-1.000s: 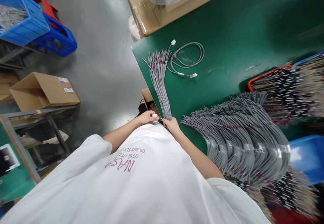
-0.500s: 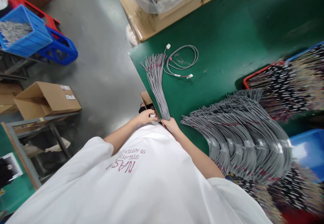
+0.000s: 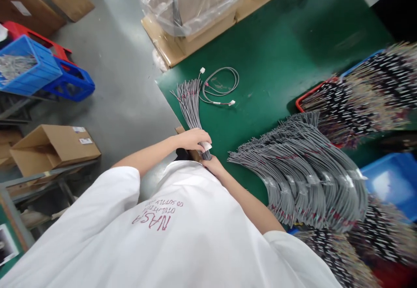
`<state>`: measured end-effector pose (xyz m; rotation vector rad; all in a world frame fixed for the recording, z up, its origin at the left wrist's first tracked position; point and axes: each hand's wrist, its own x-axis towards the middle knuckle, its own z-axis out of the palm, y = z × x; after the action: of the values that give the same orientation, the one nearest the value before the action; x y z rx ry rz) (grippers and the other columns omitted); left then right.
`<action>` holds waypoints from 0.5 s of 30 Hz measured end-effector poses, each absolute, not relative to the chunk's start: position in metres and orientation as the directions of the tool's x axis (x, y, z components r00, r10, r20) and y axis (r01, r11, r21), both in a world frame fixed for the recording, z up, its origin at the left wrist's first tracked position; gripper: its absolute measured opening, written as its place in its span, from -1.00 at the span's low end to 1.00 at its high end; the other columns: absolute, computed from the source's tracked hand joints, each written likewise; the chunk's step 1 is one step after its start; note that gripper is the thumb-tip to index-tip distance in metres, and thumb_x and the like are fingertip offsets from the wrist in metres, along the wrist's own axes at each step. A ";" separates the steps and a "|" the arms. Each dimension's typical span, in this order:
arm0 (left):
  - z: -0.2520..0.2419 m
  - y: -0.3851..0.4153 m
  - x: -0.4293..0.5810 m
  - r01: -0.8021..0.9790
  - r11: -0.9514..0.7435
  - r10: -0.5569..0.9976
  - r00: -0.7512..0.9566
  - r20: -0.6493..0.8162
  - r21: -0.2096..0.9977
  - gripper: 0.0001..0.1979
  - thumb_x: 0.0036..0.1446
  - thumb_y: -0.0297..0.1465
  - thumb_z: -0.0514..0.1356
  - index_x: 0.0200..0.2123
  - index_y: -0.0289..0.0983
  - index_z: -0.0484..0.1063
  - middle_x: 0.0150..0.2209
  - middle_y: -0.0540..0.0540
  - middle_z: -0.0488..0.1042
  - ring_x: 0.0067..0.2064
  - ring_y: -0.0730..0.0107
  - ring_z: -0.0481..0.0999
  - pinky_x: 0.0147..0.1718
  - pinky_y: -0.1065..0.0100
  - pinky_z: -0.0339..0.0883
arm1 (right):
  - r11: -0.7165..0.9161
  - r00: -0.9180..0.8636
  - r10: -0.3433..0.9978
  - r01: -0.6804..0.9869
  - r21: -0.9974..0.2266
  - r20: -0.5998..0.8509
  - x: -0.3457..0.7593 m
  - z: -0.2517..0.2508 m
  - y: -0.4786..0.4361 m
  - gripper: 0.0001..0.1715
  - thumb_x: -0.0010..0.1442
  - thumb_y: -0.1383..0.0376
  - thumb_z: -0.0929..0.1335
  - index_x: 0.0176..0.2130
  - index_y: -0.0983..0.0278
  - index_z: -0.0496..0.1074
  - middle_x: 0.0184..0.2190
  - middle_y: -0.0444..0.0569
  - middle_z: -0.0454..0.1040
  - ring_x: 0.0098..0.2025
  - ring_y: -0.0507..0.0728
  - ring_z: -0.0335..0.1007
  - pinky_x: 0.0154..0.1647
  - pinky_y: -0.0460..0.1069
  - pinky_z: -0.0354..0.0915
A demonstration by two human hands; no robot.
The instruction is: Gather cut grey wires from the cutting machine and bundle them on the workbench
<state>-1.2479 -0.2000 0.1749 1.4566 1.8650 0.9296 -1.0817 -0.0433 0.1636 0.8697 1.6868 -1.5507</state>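
Observation:
A bundle of grey cables (image 3: 190,107) lies along the near left edge of the green table, its loose ends fanned out at the far end. My left hand (image 3: 194,139) is closed over the bundle, with a small white piece (image 3: 206,146) at its fingertips, pressed against the cables; whether it is tape or a label I cannot tell. Just below, my right hand (image 3: 212,165) grips the near end of the bundle, partly hidden by the white shirt. A single looped grey cable (image 3: 237,79) with white connectors rests beside the fanned ends.
Several taped grey cable bundles (image 3: 299,170) are stacked at the right. Behind them, a red-rimmed bin (image 3: 301,101) holds many thin wires. A plastic-covered cardboard box (image 3: 163,47) stands at the table's far edge. Left of the table are a blue crate (image 3: 29,77) and an open carton (image 3: 61,147).
My left hand has moved right, from beside the bundle onto it, bringing the white piece against the cables. My right hand still grips the near end. The camera view has shifted slightly.

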 end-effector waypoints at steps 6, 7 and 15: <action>0.148 -0.188 -1.236 0.490 0.196 0.964 -0.254 -0.076 0.849 -0.57 0.22 -0.09 0.18 0.11 -0.07 0.41 0.09 -0.15 0.47 0.22 0.12 0.32 0.31 0.00 -0.20 | 0.119 -0.591 -0.008 0.800 -0.588 -0.806 -1.083 0.170 -0.038 -0.57 -0.03 0.11 0.48 -0.22 0.34 0.52 -0.48 -0.12 0.49 -0.43 0.09 0.36 -0.33 -0.01 0.27; 0.146 -0.188 -1.232 0.483 0.202 0.961 -0.264 -0.078 0.852 -0.57 0.24 -0.09 0.16 0.13 -0.06 0.39 0.11 -0.16 0.45 0.22 0.13 0.32 0.32 -0.02 -0.24 | 0.127 -0.598 -0.014 0.794 -0.595 -0.801 -1.084 0.171 -0.037 -0.54 -0.03 0.11 0.49 -0.18 0.35 0.53 -0.43 -0.09 0.52 -0.37 0.12 0.40 -0.27 0.01 0.30; 0.141 -0.189 -1.224 0.515 0.145 0.980 -0.195 -0.049 0.845 -0.52 0.36 -0.11 -0.05 0.28 -0.07 0.21 0.16 -0.18 0.43 0.26 0.21 0.31 0.37 -0.09 -0.47 | 0.231 -0.644 0.017 0.747 -0.623 -0.765 -1.088 0.170 -0.040 -0.40 -0.02 0.22 0.45 0.04 0.29 0.47 -0.12 0.01 0.58 -0.04 0.28 0.48 0.01 0.11 0.34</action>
<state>-1.2242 -0.1892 0.1406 1.4337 1.7956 0.9438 -1.0880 -0.0395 0.1702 0.7011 1.8695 -1.4654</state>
